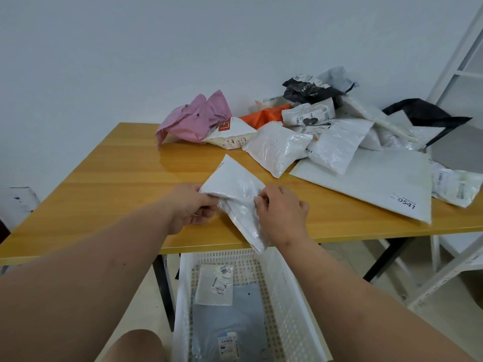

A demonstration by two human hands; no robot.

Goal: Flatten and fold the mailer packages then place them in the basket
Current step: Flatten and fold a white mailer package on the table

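Note:
A white mailer package lies at the near edge of the yellow wooden table, half folded, with its lower end hanging over the edge. My left hand pinches its left corner. My right hand grips its right side. Below the table edge stands a white perforated basket. Inside it lie a grey flat mailer and a small white labelled mailer. A heap of crumpled mailers covers the far right of the table.
The heap holds a pink mailer, an orange one, black ones and a large flat white envelope marked 0541. A white metal rack stands at the right. A white box sits at the left.

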